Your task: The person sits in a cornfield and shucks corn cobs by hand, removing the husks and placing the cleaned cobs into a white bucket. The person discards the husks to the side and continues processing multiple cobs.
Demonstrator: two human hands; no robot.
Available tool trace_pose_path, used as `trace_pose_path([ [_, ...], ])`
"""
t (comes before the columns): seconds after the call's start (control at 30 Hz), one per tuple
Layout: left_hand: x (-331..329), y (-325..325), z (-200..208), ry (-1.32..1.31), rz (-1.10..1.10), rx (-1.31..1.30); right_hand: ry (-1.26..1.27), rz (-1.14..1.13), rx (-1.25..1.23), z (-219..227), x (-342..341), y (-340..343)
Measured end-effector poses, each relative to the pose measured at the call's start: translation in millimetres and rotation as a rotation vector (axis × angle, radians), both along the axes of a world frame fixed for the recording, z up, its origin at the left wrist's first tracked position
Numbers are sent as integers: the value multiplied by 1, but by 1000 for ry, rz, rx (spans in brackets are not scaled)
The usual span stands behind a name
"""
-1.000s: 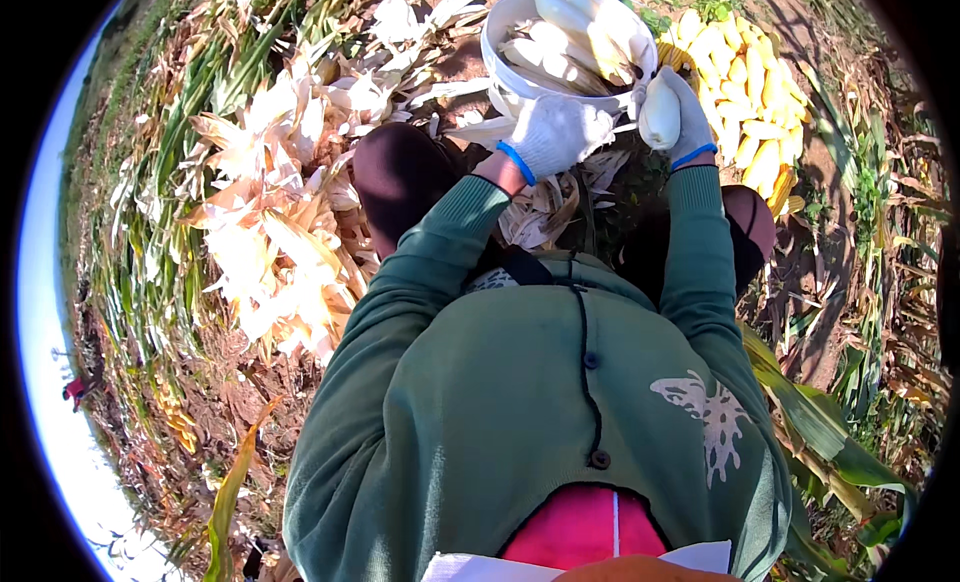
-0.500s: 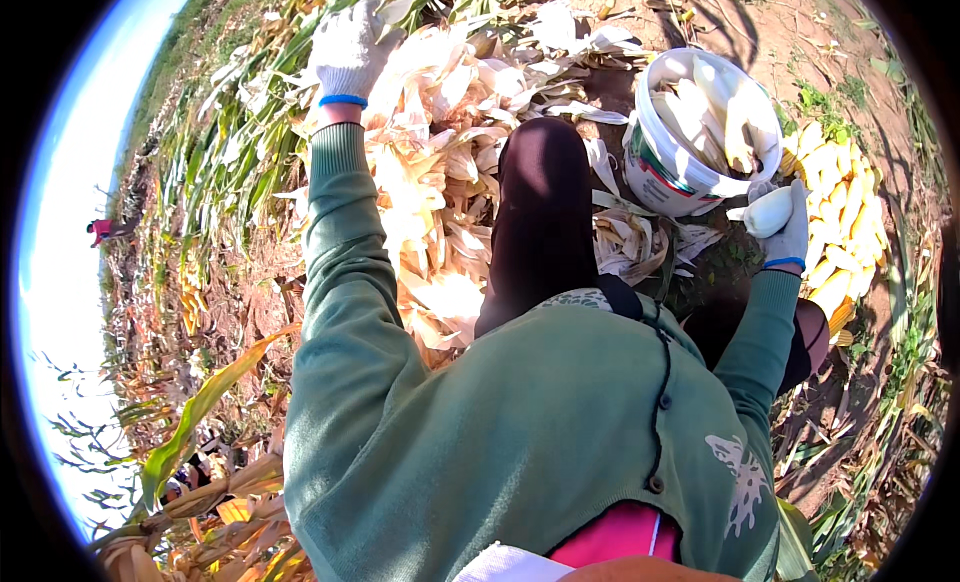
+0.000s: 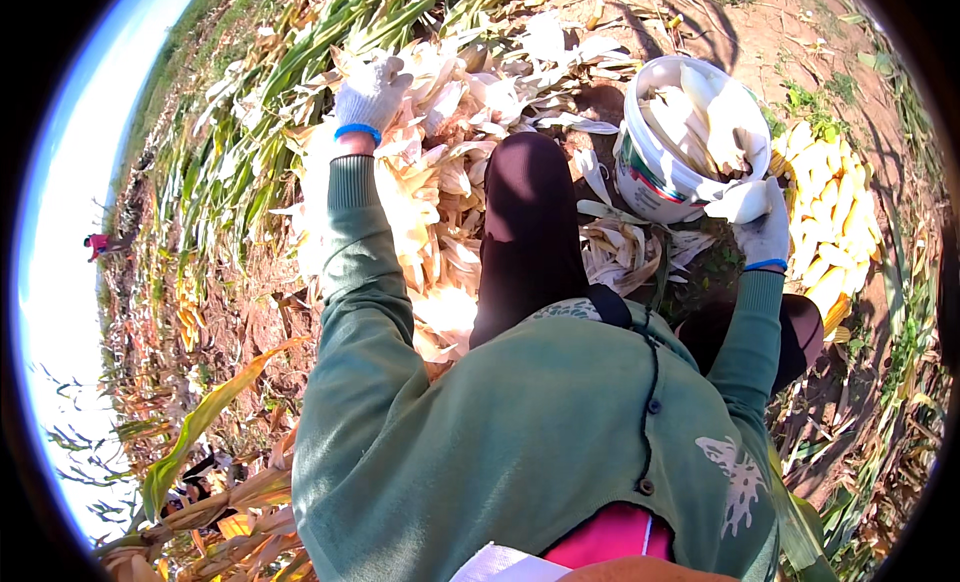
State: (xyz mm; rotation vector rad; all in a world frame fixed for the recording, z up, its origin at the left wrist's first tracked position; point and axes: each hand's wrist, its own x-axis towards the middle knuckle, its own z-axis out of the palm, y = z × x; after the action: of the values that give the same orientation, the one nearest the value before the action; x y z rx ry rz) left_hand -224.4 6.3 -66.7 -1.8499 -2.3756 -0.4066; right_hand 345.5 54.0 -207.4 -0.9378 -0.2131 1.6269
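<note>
My left hand [image 3: 371, 94], in a white knitted glove with a blue band at the wrist, hovers over a heap of pale dry corn husks [image 3: 440, 177]. Its fingers are loosely bent and a little apart, with nothing visible in them. Low beside the white bucket [image 3: 640, 177], my gloved right hand [image 3: 766, 232] is closed around an ear of corn in pale husk [image 3: 738, 201], whose end points left near the rim. Several pale husk-covered ears [image 3: 690, 122] lie inside the bucket. The fingers under the held ear are partly hidden.
Bare yellow corn cobs [image 3: 828, 207] are piled right of the bucket. My bent knee [image 3: 535, 212] stands between the husk heap and the bucket. Green-and-tan stalks [image 3: 270, 102] lie at the far left. A distant person in red [image 3: 97, 245] is at the left edge.
My left hand has come down and slightly right over the husks; the piece of husk beside its fingers no longer shows there. My right hand has shifted left with the ear, closer under the bucket's rim.
</note>
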Motion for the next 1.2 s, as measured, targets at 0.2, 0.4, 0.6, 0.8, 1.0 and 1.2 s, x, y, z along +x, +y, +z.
trace_pose_path([
  [0.2,195,55,-16,-658,-663,224,-12,196,72,8,-13,-26],
  [0.4,346,43,-96,-1612,-729,-695,-176,346,180,28,-50,-50],
  [0.6,376,36,-152,-2182,-538,-638,-808,321,478,4,-54,-52],
  [0.8,374,32,-137,-1971,-563,-484,-1216,526,314,33,-48,-50],
  [1.0,362,39,-146,-2106,-403,-415,-1517,464,334,24,-56,-59],
  [1.2,367,40,-126,-1787,-340,-298,-894,388,390,-22,-45,-52],
])
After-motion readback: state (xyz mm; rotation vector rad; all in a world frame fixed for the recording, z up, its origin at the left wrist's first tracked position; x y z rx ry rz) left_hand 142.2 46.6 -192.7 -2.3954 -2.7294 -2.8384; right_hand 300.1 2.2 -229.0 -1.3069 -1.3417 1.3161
